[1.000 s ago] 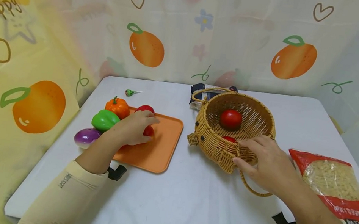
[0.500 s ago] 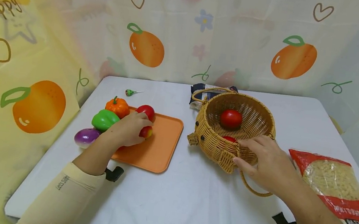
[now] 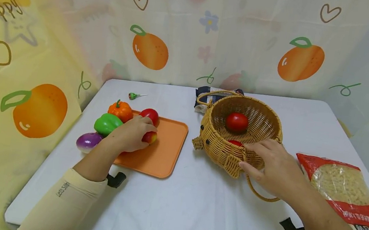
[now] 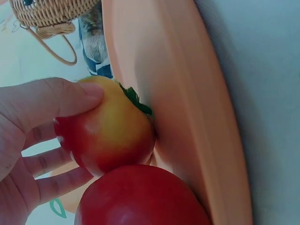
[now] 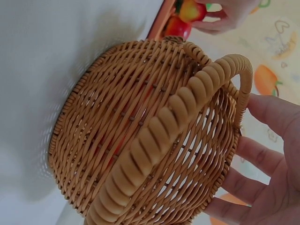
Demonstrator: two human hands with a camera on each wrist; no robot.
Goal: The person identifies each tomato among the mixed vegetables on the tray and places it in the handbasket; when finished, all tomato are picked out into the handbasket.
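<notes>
In the left wrist view, my left hand [image 3: 132, 133] pinches a red-and-yellow round fruit with green leaves [image 4: 115, 126] between thumb and fingers. It is at the orange tray [image 3: 169, 148]; whether it touches the tray I cannot tell. A second red fruit [image 4: 140, 199] is right beside it, mostly hidden by the hand in the head view. Behind the hand sits another red fruit [image 3: 150, 115]. My right hand [image 3: 274, 165] holds the near rim of the wicker pig basket [image 3: 218, 153], thumb outside and fingers over the edge. Inside the basket lie two red fruits, one a tomato-like round one [image 3: 237, 122].
Left of the tray are an orange pumpkin-shaped pepper [image 3: 121, 111], a green pepper [image 3: 108, 124] and a purple-and-white onion [image 3: 88, 141]. A lollipop [image 3: 134, 95] lies behind. A dark packet [image 3: 204, 98] is behind the basket; a red pasta bag [image 3: 344, 188] lies at right.
My left hand has drawn slightly left and toward me, its fingers closing on the red-and-yellow fruit, which shows more yellow. The right hand and basket have not moved.
</notes>
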